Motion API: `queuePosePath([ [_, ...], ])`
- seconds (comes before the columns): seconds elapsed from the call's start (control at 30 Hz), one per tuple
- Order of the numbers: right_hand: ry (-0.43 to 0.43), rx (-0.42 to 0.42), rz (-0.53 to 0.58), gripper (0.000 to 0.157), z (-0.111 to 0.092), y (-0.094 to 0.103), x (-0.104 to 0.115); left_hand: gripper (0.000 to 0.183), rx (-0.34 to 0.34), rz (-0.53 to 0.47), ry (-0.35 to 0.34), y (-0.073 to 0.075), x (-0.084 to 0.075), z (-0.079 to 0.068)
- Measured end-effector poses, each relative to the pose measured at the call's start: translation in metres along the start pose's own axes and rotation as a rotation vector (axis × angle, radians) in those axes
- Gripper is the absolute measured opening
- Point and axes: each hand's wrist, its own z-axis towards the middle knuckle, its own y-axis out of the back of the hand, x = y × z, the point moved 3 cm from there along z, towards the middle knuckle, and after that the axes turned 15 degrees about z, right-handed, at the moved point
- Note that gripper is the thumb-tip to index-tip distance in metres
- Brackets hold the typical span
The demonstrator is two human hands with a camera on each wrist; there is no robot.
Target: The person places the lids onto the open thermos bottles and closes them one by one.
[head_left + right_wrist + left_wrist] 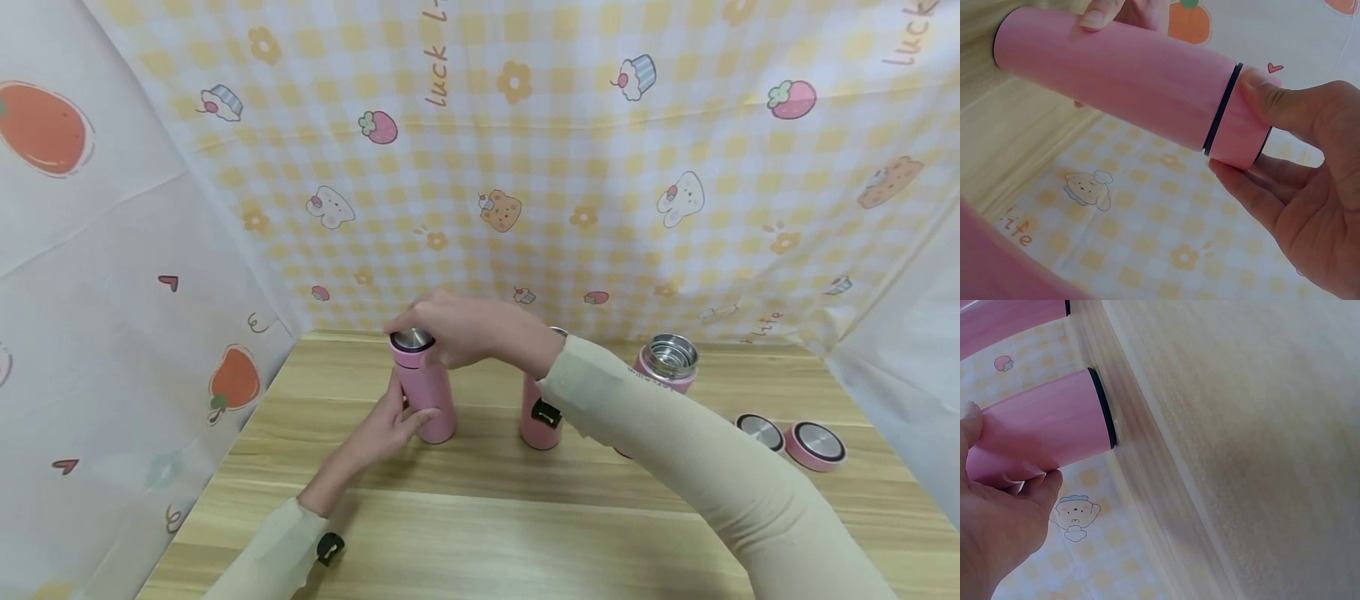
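A pink thermos bottle (pixel 431 404) stands at the left of the wooden table, its lid (pixel 412 340) on top with a silver disc and dark ring. My left hand (pixel 385 431) grips the body low down, thumb on one side and fingers on the other; the left wrist view shows the same hold near the dark base. From above, my right hand (pixel 468 329) holds the lid. In the right wrist view, thumb and fingers pinch the lid (pixel 1241 119) from opposite sides, and a dark seam separates it from the body.
To the right stands a second pink bottle (pixel 542 423), partly behind my right forearm. Farther right is an uncapped bottle (pixel 672 358) with a steel mouth. Two loose lids (pixel 817 444) lie side by side at the table's right. Patterned cloth (pixel 517 150) hangs behind.
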Motion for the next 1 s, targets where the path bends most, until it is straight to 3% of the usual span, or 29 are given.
queuePosePath([
  [0.27,-0.016,-0.006,-0.023,0.058,-0.002,-0.002,0.001,0.084,0.005,-0.001,0.009,0.001,0.001,0.000],
  [0.4,-0.021,0.051,-0.013,0.062,-0.006,0.002,0.000,0.084,0.011,0.003,0.006,0.002,0.001,0.000],
  [0.57,-0.054,0.151,0.051,0.080,-0.008,0.010,0.000,0.088,0.008,0.018,-0.002,0.003,0.000,0.001],
  [0.8,0.043,0.180,0.119,0.079,0.000,0.010,-0.003,0.090,0.002,0.024,0.033,0.002,0.000,0.002],
  [1.0,0.038,0.159,0.120,0.077,-0.001,0.007,-0.004,0.089,-0.012,0.031,0.037,0.000,0.001,0.000],
])
